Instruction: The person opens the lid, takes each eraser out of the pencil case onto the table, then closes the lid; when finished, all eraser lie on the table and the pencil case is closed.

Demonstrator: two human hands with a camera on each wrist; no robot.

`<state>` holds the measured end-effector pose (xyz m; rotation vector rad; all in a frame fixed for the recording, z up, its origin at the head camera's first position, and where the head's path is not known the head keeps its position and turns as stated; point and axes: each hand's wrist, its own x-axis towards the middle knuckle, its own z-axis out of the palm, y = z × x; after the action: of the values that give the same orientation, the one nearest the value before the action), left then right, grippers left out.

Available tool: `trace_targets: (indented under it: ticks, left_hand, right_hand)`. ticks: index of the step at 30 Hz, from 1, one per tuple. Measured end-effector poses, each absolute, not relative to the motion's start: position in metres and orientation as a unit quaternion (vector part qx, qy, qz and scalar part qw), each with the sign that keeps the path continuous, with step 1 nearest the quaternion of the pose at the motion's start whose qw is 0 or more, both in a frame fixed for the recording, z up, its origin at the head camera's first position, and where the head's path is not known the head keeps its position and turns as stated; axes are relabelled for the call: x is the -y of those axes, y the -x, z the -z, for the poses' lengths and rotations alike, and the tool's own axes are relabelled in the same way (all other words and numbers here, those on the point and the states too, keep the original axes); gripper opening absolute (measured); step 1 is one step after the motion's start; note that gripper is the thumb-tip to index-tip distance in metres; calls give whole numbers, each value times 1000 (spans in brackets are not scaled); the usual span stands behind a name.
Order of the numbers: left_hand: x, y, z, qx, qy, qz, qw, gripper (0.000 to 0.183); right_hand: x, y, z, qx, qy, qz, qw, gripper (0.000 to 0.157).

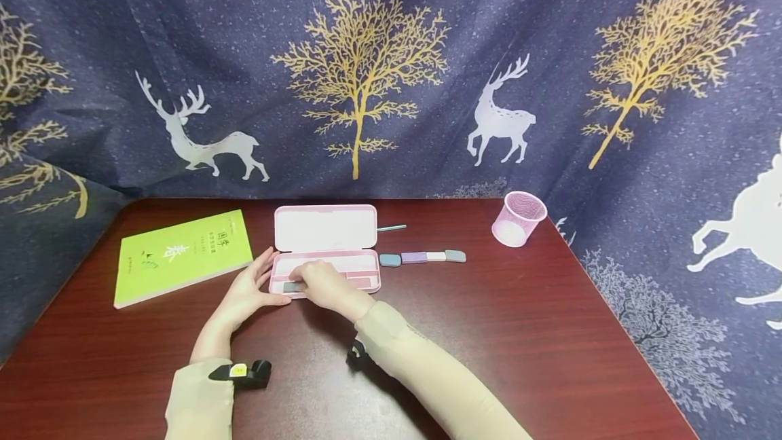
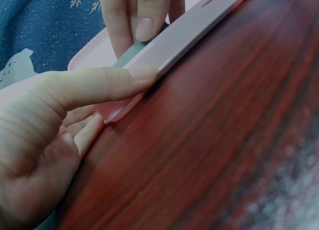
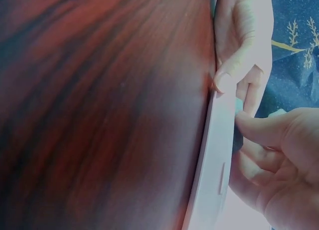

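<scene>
A pink pencil case [image 1: 326,228] lies on the table with its lid laid back. My left hand [image 1: 243,294] holds the case's left front corner, thumb along the front wall and fingers around the left side. Inside the front compartment, my right hand [image 1: 330,287] pinches a small grey-green block [image 1: 292,287] that looks like an eraser. The left wrist view shows this block [image 2: 130,54] just behind the front wall, under the right fingertips. In the right wrist view, the thumb touches the block [image 3: 239,132], partly hidden by the wall.
Right of the case, small blue [image 1: 389,260], purple [image 1: 413,257], white [image 1: 436,257] and grey [image 1: 455,256] pieces lie in a row. A thin green stick [image 1: 392,228] lies behind them. A pink mesh cup [image 1: 519,219] stands at the back right; a green book [image 1: 183,257] lies left.
</scene>
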<state>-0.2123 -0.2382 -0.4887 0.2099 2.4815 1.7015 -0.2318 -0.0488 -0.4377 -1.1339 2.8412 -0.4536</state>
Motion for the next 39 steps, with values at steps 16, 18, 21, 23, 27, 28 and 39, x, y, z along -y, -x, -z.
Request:
trace_targets:
  ticks: [16,18,21,23,27,28,39]
  left_hand:
    - [238,213,491,-820,-71,-565,61,113]
    - [238,213,491,-822,-70,-562,60,113]
    - [238,213,492,-823,-70,-560,58,112]
    - [238,213,492,-824,-70,-559,57,112]
    - [238,213,491,-825,-69,-558,58,112]
    - [238,213,491,-825,-68,-558,59,112]
    - [239,215,492,-827,-69,-555,58,112]
  right_hand:
    - [49,230,437,-922,356,147,44,20]
    - [49,230,437,-922,357,145,41,19]
    - [48,231,438,-922,358,145,35,19]
    - [48,231,439,-921,359,148,30,18]
    - [48,230,439,-919,363,151,22,17]
    - [48,230,439,-918,364,154,20,16]
    - [38,227,430,-915,351,199,-18,14]
